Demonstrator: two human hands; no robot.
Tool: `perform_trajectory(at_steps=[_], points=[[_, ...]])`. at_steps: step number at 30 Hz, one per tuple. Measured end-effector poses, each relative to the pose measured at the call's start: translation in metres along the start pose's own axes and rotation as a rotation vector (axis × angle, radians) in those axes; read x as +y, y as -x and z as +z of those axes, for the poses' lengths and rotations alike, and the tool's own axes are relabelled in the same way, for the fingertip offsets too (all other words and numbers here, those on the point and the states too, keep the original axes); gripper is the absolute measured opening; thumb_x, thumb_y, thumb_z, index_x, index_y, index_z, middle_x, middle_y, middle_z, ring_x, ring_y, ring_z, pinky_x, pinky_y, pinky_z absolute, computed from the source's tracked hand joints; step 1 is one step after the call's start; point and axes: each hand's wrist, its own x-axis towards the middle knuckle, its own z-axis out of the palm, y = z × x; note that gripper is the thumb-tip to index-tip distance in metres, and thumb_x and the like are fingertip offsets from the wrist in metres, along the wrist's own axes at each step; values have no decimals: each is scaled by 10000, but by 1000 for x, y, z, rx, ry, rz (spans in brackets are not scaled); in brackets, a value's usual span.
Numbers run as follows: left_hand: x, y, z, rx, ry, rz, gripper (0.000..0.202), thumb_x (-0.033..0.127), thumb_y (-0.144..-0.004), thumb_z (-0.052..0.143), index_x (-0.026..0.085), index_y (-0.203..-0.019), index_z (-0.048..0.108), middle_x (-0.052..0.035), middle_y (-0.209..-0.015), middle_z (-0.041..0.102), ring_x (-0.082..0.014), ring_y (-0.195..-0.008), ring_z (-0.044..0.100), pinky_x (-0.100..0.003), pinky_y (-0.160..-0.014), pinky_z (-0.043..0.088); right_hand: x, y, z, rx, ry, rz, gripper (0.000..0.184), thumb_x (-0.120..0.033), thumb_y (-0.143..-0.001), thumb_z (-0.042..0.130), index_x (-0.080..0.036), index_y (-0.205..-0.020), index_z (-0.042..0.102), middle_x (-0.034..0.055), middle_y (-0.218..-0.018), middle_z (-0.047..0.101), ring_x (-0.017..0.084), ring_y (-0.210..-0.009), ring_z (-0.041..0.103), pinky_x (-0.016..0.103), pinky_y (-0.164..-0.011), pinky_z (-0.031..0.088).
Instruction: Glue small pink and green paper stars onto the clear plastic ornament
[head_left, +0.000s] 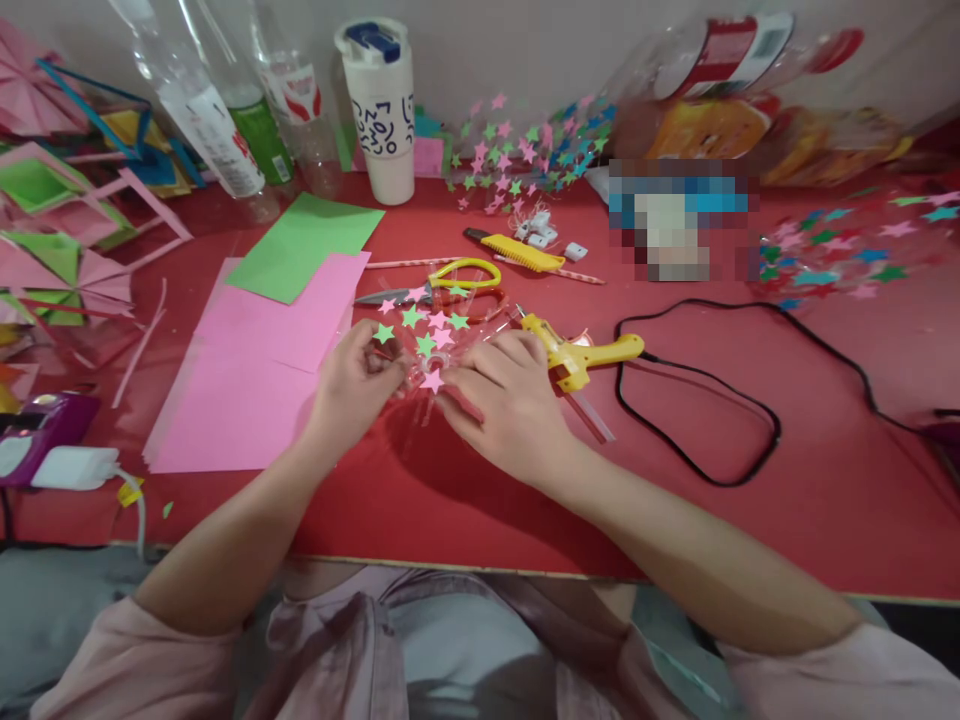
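Between my two hands is a clear plastic craft piece with strips fanning out, tipped with pink and green paper stars point(425, 344). My left hand point(358, 378) pinches its left side, thumb against fingers. On the right side, the curled fingers of my right hand point(504, 392) grip it near its middle. Just beyond my right hand lies a yellow hot glue gun point(581, 350) with its nozzle pointing left. Scissors with yellow and orange handles point(465, 272) lie behind the craft piece. Pink paper sheets point(247, 400) and a green sheet point(307, 250) are left of my left hand.
A yellow box cutter point(521, 252) lies behind the scissors. The glue gun's black cord point(697, 470) loops to the right. Finished star sprays point(525, 150), a white tumbler point(379, 120) and plastic bottles point(210, 130) line the back. Paper frames point(75, 270) and a purple power strip point(52, 430) occupy the left.
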Motion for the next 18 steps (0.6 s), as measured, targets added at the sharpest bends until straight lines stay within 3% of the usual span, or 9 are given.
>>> perform_trajectory(at_steps=[4,11,18], points=[[-1,1,1,-8,5,-22,212,232,-732,633,218,-752,422,44,-714,599,-110,-505,617,-219,-434,466,3,1,2,18,34,19,267,-244,-910,519,-198,-648,546,9,-718,569,158,-738,402,326,-756,309],[2,4,2,-17,22,-6,199,238,-745,631,208,-730,435,47,-659,600,-112,-555,643,-223,-519,523,11,1,4,58,102,88,286,-301,-923,520,-194,-658,538,6,-720,544,159,-742,429,329,-739,296],[3,5,2,-42,-57,36,186,265,-735,667,202,-757,493,43,-651,593,-99,-535,609,-207,-484,470,11,0,4,77,102,92,268,-283,-916,527,-205,-661,522,8,-722,566,166,-730,453,329,-732,313]])
